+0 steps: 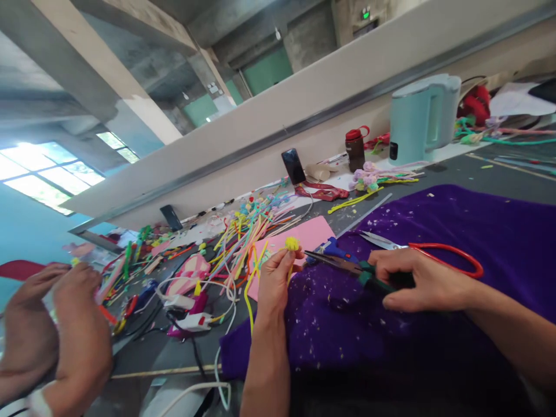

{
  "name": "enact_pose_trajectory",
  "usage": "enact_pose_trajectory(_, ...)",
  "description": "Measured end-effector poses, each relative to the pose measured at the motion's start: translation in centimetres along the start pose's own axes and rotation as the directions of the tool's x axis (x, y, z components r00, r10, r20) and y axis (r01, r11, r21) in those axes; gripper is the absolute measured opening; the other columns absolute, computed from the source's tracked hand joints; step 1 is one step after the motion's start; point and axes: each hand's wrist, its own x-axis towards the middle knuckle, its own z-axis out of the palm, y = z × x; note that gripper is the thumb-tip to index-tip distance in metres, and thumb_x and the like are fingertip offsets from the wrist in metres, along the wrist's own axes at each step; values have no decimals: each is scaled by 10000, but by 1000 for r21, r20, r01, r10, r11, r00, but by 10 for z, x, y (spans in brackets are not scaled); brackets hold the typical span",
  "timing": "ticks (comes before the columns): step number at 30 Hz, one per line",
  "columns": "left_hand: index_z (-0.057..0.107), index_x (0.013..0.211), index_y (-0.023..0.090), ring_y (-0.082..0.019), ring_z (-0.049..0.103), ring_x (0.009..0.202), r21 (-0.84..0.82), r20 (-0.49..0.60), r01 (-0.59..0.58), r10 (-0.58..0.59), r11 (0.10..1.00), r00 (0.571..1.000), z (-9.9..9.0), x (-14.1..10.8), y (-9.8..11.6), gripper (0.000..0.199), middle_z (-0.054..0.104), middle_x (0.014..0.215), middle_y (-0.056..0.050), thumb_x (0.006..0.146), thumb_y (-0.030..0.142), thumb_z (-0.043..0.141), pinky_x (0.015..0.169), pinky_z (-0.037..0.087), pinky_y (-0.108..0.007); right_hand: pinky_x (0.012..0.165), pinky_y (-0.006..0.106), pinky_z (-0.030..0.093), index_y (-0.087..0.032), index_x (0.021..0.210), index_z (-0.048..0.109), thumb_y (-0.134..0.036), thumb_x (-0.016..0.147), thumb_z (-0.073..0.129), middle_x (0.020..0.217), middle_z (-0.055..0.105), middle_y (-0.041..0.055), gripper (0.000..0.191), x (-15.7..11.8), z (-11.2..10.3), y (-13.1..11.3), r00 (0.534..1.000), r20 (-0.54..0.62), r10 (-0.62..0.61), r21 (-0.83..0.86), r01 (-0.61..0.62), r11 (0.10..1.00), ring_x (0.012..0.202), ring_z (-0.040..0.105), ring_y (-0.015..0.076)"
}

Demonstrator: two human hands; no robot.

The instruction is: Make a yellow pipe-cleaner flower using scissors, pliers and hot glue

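Observation:
Between the thumb and fingers of my left hand [278, 276] is a small fuzzy yellow piece [292, 244], with a yellow stem hanging below. My right hand [417, 280] is wrapped round the dark green handles of long-nosed pliers [336, 262]. The pliers' tips point left, close to the fingers of my left hand; whether they touch the yellow piece is unclear. Red-handled scissors [447, 250] lie just beyond my right hand on a purple cloth [330, 330] dotted with bits of fluff. A blue glue gun [333, 249] lies behind the pliers, partly hidden.
Pink paper [315, 231] and many coloured stems [247, 237] lie further back. A teal kettle [419, 119], red-capped bottle [355, 149] and phone [293, 166] stand along the partition. White cables and plugs [195, 321] are at left, near another person's hands [78, 284].

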Motion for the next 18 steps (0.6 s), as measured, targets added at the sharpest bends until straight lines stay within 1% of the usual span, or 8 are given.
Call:
enact_pose_trajectory(2, 701, 773, 183, -163, 611, 748, -165, 11, 57, -56, 985, 998, -2, 0, 3, 213, 686, 828, -46, 657, 360, 679, 560, 466, -238, 580, 257, 340, -168, 583, 420, -196, 672, 634, 677, 455, -26, 234, -1, -1, 1, 1000, 14, -17, 56, 16, 998, 634, 439, 118)
enact_pose_trajectory(4, 701, 786, 186, -171, 612, 773, -254, 35, 90, -84, 963, 996, -4, -1, 9, 222, 681, 826, -50, 642, 354, 692, 557, 470, -237, 599, 267, 336, -172, 591, 432, -265, 686, 641, 670, 448, -21, 248, -3, -2, 4, 999, 24, -33, 125, 30, 992, 653, 436, 135)
enact_pose_trajectory(7, 701, 807, 186, -186, 608, 813, -289, 57, 76, -62, 954, 996, -7, -4, 26, 226, 676, 836, -56, 653, 349, 687, 601, 485, -256, 612, 280, 331, -184, 640, 464, -468, 669, 638, 710, 463, -4, 334, -5, -2, 9, 999, 26, -30, 248, 23, 969, 690, 438, 166)
enact_pose_trajectory(10, 705, 836, 193, -160, 588, 814, -280, 32, -9, 18, 960, 999, -8, -7, 43, 211, 673, 876, -54, 687, 335, 664, 617, 472, -232, 587, 273, 319, -196, 709, 469, -583, 596, 639, 777, 470, 8, 438, -6, 2, 13, 1000, 14, -13, 353, 7, 936, 687, 421, 169)
enact_pose_trajectory(12, 708, 846, 183, -98, 552, 671, -257, 1, -53, 55, 965, 998, -7, -9, 50, 212, 670, 842, -48, 696, 325, 658, 515, 414, -175, 580, 270, 319, -203, 775, 485, -567, 596, 637, 804, 475, 14, 433, -5, 4, 13, 1000, 4, 0, 385, -2, 923, 681, 414, 166)
enact_pose_trajectory(14, 710, 836, 158, -38, 444, 497, -232, 10, -33, 36, 972, 999, -3, -10, 52, 231, 652, 747, -38, 691, 331, 664, 396, 301, -150, 579, 271, 326, -205, 840, 504, -523, 620, 620, 816, 483, 20, 404, -4, 5, 10, 1000, -9, 18, 399, -12, 917, 684, 417, 169)
enact_pose_trajectory(16, 707, 826, 137, -5, 332, 405, -232, 72, 27, -10, 972, 997, 1, -9, 51, 256, 619, 670, -21, 679, 344, 673, 343, 205, -151, 583, 269, 337, -202, 852, 515, -474, 636, 603, 817, 484, 23, 358, -3, 5, 4, 999, -29, 36, 409, -21, 912, 690, 425, 170)
enact_pose_trajectory(18, 698, 830, 128, 3, 314, 379, -246, 136, 78, -46, 966, 990, 5, -7, 48, 274, 602, 653, -15, 665, 346, 687, 328, 176, -149, 602, 267, 351, -198, 823, 517, -424, 641, 598, 833, 487, 25, 302, -3, 3, -2, 997, -52, 53, 420, -26, 907, 709, 434, 170)
